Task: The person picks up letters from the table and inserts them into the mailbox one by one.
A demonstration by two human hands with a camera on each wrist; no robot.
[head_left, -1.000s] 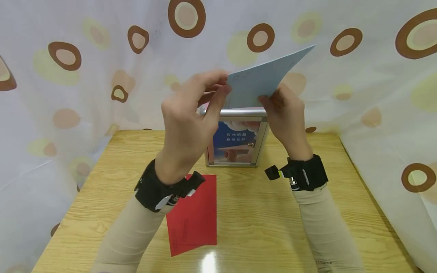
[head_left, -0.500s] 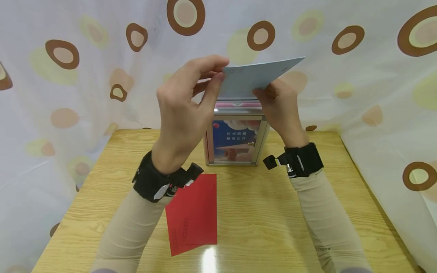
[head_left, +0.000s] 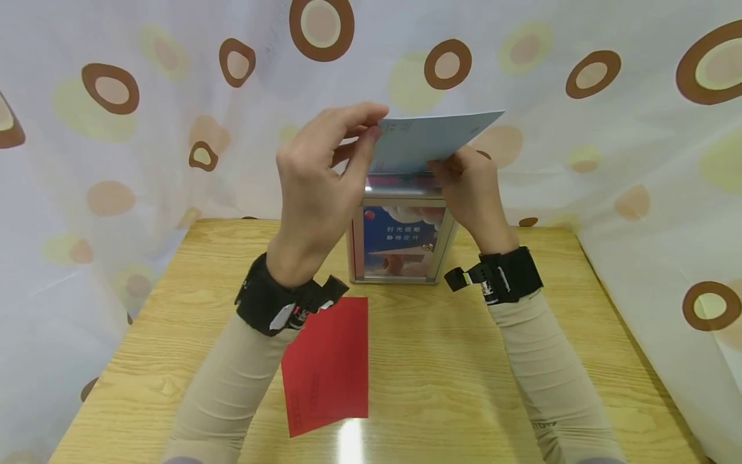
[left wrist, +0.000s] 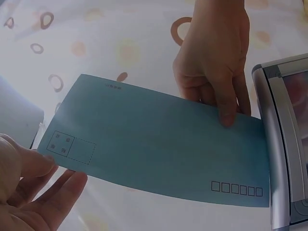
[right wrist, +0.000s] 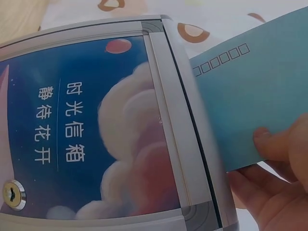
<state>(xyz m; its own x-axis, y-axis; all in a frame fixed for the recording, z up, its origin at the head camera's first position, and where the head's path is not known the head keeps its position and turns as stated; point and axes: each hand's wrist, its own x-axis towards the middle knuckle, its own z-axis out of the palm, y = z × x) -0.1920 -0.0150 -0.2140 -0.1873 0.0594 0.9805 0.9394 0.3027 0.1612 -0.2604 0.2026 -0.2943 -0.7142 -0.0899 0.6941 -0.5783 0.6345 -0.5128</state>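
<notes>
A light blue envelope (head_left: 426, 143) stands over the top of a metal-framed mailbox (head_left: 401, 238), its lower edge right at the box's top. My left hand (head_left: 321, 174) pinches the envelope's upper left corner between thumb and fingers. Lower down on the right side, my right hand (head_left: 472, 193) grips it, thumb on the near face. In the left wrist view, the envelope (left wrist: 159, 144) shows printed postcode squares at the end by the box. The right wrist view has the mailbox door (right wrist: 91, 130) with white lettering and a keyhole lock (right wrist: 14, 195). The box's top opening is hidden.
A red envelope (head_left: 333, 367) lies on the wooden table (head_left: 452, 380) in front of the mailbox, partly under my left forearm in view. A patterned curtain (head_left: 174, 129) hangs behind the table and along both sides.
Both hands have shifted slightly left overall, and my right hand has come closer in. The envelope has come down to the box's top, its raised right corner dropping and moving left.
</notes>
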